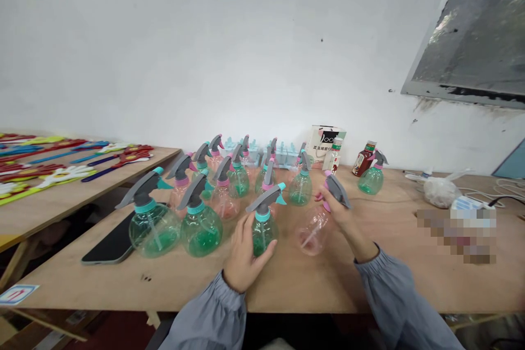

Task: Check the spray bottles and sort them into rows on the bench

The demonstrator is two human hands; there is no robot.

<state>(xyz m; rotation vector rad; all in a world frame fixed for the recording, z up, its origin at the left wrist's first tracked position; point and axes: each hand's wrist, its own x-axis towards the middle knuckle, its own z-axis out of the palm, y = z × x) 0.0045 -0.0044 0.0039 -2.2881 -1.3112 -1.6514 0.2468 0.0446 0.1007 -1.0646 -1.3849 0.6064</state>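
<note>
My left hand (247,254) is wrapped round the body of a green spray bottle (262,232) with a grey and turquoise trigger head, near the table's front. To its right, my right hand (337,210) grips a pink spray bottle (314,229) by its grey and pink head; this bottle leans a little. Two more green spray bottles, one left of my hand (202,232) and one beyond it (155,229), stand in the front row. Behind them are several pink and green ones, including a green bottle (301,188) between my hands at the back.
A dark phone (109,240) lies at the left. Pale blue plastic pieces (287,156), a printed box (322,145), a brown-red bottle (364,159) and another spray bottle (371,179) stand toward the wall. Cables and a plastic bag (442,191) lie right. Colourful flower-shaped items (68,176) cover the left table.
</note>
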